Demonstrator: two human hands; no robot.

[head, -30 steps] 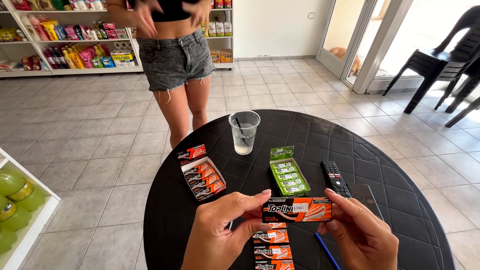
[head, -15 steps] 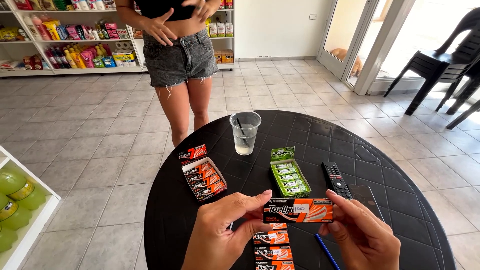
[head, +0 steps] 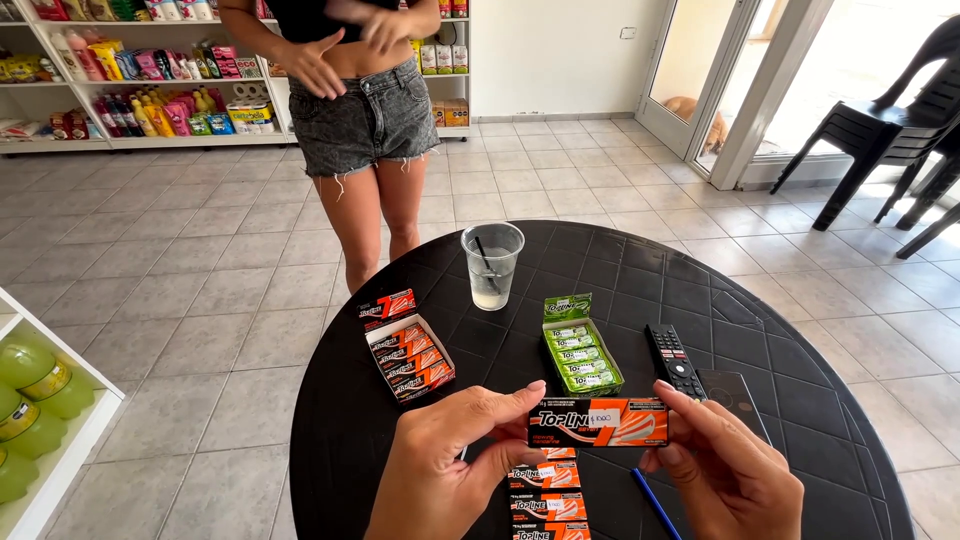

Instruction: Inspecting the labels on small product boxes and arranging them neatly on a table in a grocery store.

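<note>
— Orange pack (head: 598, 422)?
— Held level over the table's (head: 800, 340) near edge, left hand (head: 445, 470) and right hand (head: 722, 470) pinching its ends.
— Beneath?
— Open orange box (head: 546, 500); green box (head: 582, 350), cup (head: 492, 265) toward centre.

A single head-worn camera looked steeply down and forward, close over the round black worktop (head: 760, 330), toward shop shelves (head: 130, 90) beyond.

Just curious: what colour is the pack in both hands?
Orange and black pack, seen in the head view.
</note>
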